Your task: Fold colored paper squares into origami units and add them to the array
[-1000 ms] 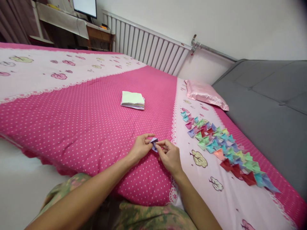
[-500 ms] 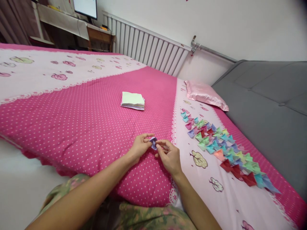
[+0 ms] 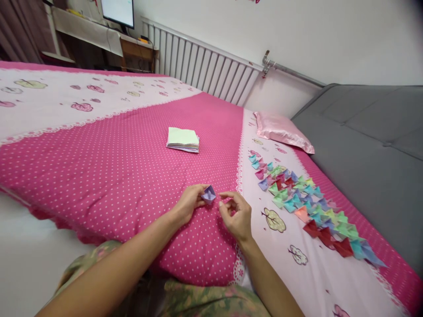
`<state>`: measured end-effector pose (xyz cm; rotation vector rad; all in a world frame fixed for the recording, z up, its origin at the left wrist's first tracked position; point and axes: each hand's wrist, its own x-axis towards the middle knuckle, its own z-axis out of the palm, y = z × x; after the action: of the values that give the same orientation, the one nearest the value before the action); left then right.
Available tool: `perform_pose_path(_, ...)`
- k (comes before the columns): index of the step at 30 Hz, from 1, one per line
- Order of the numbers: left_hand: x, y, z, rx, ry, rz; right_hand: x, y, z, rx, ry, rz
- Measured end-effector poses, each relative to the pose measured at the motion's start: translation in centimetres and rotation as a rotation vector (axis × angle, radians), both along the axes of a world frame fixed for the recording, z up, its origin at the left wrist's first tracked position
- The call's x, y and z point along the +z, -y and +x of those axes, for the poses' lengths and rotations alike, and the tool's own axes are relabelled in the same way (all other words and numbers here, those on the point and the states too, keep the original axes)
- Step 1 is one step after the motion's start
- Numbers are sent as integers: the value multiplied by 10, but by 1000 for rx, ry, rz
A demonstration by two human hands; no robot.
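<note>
A small purple folded paper boat (image 3: 209,195) is pinched in my left hand (image 3: 189,203), over the pink dotted part of the bed. Just to its right hovers my right hand (image 3: 237,215), thumb and forefinger apart with nothing between them. Further off lies a stack of square paper sheets (image 3: 183,139), pale green on top. On the right, rows of folded paper boats (image 3: 304,200) in red, green, blue, purple and other colours rest on the white strip of the bedspread.
Beyond the boats lies a pink satin pillow (image 3: 282,133), close to the grey padded headboard (image 3: 366,119). A white radiator (image 3: 201,57) runs along the wall. A desk (image 3: 89,33) with a monitor (image 3: 119,11) stands at the far left.
My right hand has let go of the purple paper and moved slightly right, its fingers parting. The paper now shows as an opened boat shape, held by my left hand alone.
</note>
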<state>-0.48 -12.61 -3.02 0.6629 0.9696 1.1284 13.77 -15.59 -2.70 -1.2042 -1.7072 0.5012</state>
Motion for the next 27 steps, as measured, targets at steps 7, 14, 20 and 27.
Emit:
perform_pose_path(7,0,0,-2,4,83,-16,0,0,-4,73,113,-22)
perform_pose_path(14,3,0,-3,0,81,-26,-5,-1,-5,66,42,-37)
perform_pose_path(20,5,0,1,-2,49,-18,-4,-3,-5,90,44,-27)
perform_pose_path(27,-8,-7,9,93,-41,99,-1,-11,-3,24,55,1)
